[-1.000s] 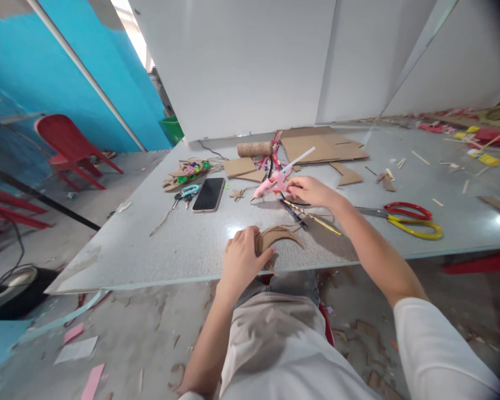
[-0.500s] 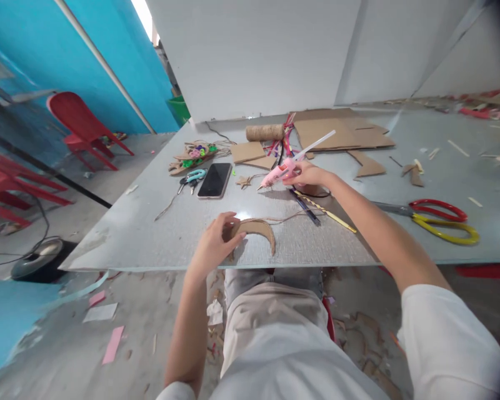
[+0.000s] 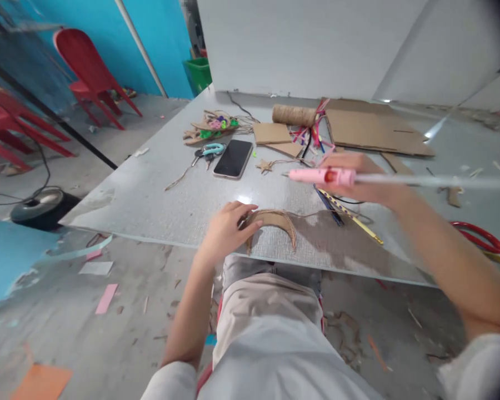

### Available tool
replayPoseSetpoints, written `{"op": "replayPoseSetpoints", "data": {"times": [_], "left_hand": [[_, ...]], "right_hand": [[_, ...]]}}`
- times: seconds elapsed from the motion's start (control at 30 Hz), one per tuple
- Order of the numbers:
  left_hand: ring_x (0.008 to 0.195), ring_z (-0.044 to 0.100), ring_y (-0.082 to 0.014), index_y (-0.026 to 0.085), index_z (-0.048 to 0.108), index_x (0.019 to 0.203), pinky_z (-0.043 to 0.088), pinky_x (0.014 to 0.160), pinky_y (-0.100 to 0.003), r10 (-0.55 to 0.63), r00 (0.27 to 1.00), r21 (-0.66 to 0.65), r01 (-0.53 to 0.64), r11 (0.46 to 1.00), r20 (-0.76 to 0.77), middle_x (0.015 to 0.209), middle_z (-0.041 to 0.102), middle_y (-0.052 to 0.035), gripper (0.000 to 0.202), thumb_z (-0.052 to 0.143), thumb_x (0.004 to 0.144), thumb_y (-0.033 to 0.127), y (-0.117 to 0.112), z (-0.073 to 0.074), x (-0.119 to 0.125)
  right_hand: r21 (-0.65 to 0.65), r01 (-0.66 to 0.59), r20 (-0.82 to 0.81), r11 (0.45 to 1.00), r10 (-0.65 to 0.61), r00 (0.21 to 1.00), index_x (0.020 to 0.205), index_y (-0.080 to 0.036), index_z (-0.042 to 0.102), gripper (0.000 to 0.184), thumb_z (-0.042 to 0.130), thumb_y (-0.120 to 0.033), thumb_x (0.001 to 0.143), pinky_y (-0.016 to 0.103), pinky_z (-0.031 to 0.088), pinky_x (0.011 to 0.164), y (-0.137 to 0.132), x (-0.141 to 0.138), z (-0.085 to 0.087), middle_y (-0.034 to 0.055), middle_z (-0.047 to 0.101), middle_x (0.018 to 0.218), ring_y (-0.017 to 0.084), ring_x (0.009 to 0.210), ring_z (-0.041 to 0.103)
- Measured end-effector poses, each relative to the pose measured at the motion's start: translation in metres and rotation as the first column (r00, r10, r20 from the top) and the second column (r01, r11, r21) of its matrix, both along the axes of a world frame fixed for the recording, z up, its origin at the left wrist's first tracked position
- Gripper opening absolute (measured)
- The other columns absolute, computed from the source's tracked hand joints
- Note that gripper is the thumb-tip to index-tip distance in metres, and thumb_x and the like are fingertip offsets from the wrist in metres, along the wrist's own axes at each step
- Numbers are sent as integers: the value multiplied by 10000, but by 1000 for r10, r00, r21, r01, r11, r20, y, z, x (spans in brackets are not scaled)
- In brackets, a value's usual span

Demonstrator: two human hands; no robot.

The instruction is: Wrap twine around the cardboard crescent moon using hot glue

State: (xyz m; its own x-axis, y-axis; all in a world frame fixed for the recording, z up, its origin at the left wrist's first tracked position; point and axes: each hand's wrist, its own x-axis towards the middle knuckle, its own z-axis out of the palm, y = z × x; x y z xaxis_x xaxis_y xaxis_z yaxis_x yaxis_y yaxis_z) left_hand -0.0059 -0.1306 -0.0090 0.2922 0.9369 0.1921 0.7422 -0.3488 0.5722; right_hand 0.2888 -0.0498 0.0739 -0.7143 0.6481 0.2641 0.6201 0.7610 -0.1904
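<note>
Near the table's front edge, my left hand (image 3: pixel 232 226) grips the left end of a cardboard crescent (image 3: pixel 277 220) edged with twine. A loose strand of twine (image 3: pixel 306 215) runs from the crescent to the right. Above the table, my right hand (image 3: pixel 356 175) is closed around a pink hot glue gun (image 3: pixel 323 176), its nozzle pointing left and a long clear glue stick (image 3: pixel 404 179) sticking out of its back. The right hand is slightly blurred. Beyond the crescent lies a small cardboard star (image 3: pixel 265 166) with twine attached.
A phone (image 3: pixel 233 159), keys with a blue holder (image 3: pixel 213 149), and a twine roll (image 3: pixel 294 115) lie farther back. Cardboard sheets (image 3: pixel 375 129) rest at the back right. A patterned yellow pencil (image 3: pixel 354 218) lies right of the crescent, and red-and-yellow scissors (image 3: pixel 479 236) at far right.
My right hand has lifted the glue gun off the table and turned it so the glue stick points right. My left hand stays on the crescent. The view has shifted.
</note>
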Motion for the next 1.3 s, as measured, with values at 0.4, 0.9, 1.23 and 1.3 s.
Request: {"op": "replayPoseSetpoints", "data": {"times": [0.4,0.9,1.23,1.3], "left_hand": [[894,541,-214,188,645,1075,427,802,-339,-40,995,88,49,995,-94,925,615,-57,321,571,868,422,1,-1,1],[905,555,-216,199,657,1081,429,804,-339,-42,997,73,47,996,-69,938,618,-52,327,617,835,411,3,-3,0],[933,551,-232,197,659,1103,434,833,-359,-48,996,72,53,996,-75,958,622,-58,338,616,842,408,3,-4,-1],[936,553,-232,198,660,1095,436,834,-360,-40,997,64,45,997,-73,964,625,-58,328,620,838,399,3,-3,0]], "right_hand": [[-40,-104,330,994,111,937,735,-174,548,266,406,-315,910,259,227,538,-55,-15,-18,34,571,705,127,620,505],[-112,5,365,994,36,930,586,-186,387,205,425,-245,778,273,183,554,-33,-41,3,-12,446,573,96,525,337],[-164,87,442,983,-5,897,527,-181,418,271,471,-317,756,266,198,544,-20,-49,9,-12,440,536,93,514,321],[-202,128,449,971,-24,893,548,-183,481,274,490,-346,769,262,207,540,-18,-47,8,-17,463,546,91,517,314]]}}
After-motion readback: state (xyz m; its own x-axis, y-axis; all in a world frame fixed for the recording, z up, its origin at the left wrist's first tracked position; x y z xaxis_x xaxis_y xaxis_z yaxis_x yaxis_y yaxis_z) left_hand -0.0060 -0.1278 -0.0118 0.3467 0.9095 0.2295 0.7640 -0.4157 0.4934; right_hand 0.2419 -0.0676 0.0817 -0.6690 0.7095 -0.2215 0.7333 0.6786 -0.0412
